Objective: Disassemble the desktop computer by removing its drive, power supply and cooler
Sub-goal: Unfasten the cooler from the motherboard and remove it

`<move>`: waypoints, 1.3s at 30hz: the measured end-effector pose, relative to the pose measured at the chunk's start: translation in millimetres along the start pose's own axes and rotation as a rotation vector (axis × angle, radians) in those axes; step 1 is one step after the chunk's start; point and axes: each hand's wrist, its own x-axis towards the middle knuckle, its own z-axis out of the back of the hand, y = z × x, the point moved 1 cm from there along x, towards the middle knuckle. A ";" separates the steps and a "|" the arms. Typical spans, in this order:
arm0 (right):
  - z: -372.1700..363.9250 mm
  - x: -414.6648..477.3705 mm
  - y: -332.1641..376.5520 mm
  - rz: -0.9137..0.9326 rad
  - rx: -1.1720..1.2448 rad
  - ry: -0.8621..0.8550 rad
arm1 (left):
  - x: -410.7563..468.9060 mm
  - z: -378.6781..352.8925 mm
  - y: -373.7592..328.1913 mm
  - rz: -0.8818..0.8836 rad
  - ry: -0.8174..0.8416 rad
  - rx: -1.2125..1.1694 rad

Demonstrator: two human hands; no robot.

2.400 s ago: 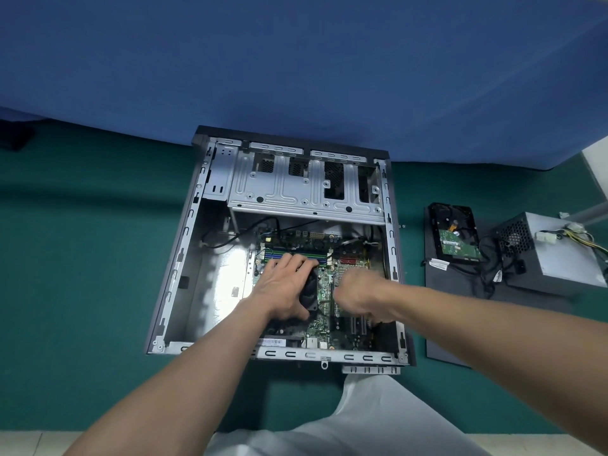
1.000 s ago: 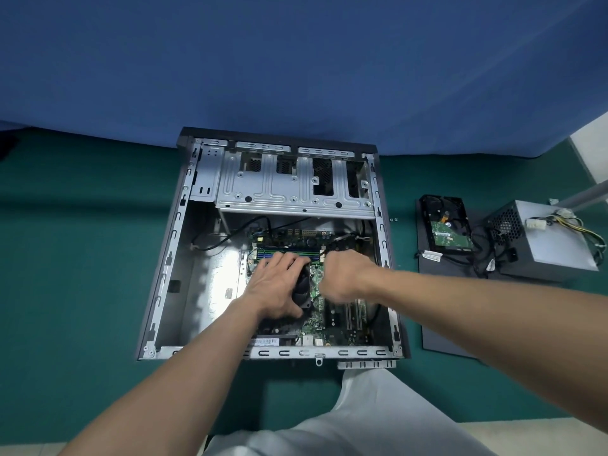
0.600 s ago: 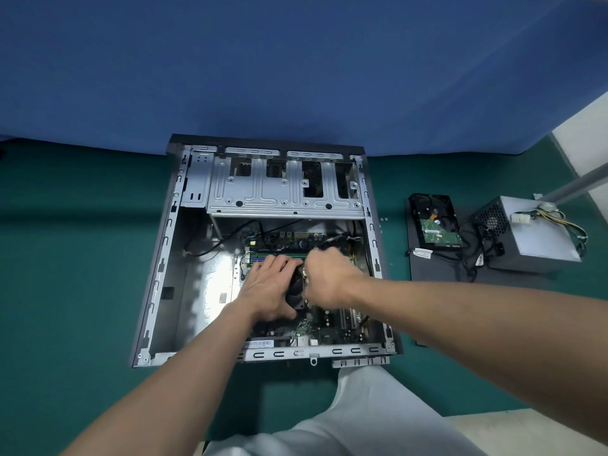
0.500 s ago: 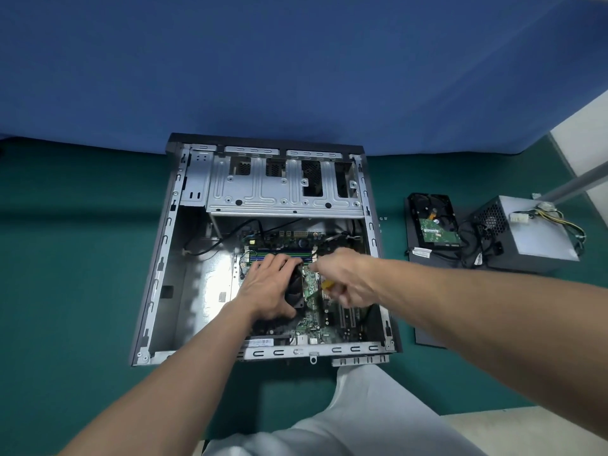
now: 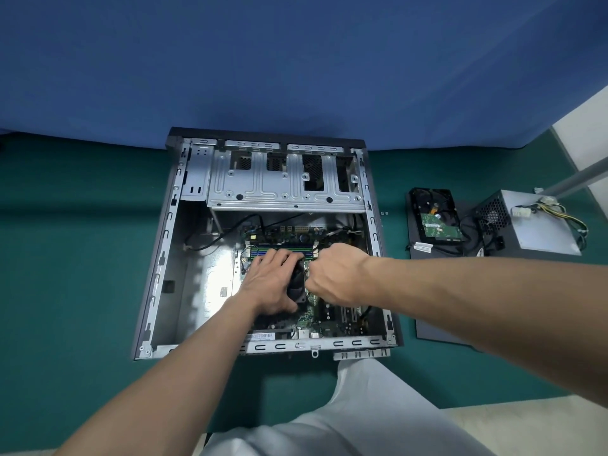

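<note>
Both hands work at the cooler inside the open computer case.

The left hand (image 5: pixel 271 284) lies flat over the black cooler (image 5: pixel 296 286), fingers fairly straight and spread across its top. The cooler sits on the green motherboard (image 5: pixel 329 319) in the near half of the case (image 5: pixel 164 258). The right hand (image 5: pixel 337 278) is curled into a fist just beside the cooler's right edge; whether it grips anything cannot be told. The bare metal drive cage (image 5: pixel 286 189) spans the far end of the case. To the right, outside the case, the hard drive (image 5: pixel 434 220) and the grey power supply (image 5: pixel 543 228) with its loose cables rest on a dark side panel (image 5: pixel 437 324) on the green table (image 5: pixel 65 258).
</note>
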 end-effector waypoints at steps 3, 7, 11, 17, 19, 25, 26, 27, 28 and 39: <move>-1.4 1.4 -3.0 -0.201 0.514 -0.039 | -0.1 1.0 1.1 0.001 -0.008 -0.016; -12.0 6.0 -7.9 -0.832 1.422 -0.024 | -1.3 -0.3 2.4 0.005 0.005 -0.025; -18.6 2.6 -13.2 -0.918 1.597 0.263 | 0.0 -1.0 1.6 0.005 0.005 -0.030; -15.6 -1.6 -9.2 -0.402 0.599 0.072 | 1.8 -2.5 1.0 0.013 0.002 -0.017; -12.4 -5.9 -7.3 -0.167 0.235 0.002 | 2.2 -2.0 0.9 0.009 0.002 -0.009; -13.1 -2.9 -4.0 -0.147 0.307 -0.062 | 1.3 -1.5 0.7 0.002 -0.002 -0.003; -13.0 -0.9 -3.4 -0.256 0.508 -0.059 | 1.3 -1.2 1.0 0.000 -0.005 -0.008; -14.5 2.4 -4.0 -0.398 0.713 -0.046 | 1.2 -0.8 1.3 -0.002 -0.007 -0.013; -17.0 5.3 -5.9 -0.581 0.946 -0.027 | 0.9 -0.7 2.0 -0.002 -0.006 -0.019; -8.9 3.9 8.5 -0.431 0.467 0.098 | 1.3 -1.1 -0.8 0.011 0.004 -0.002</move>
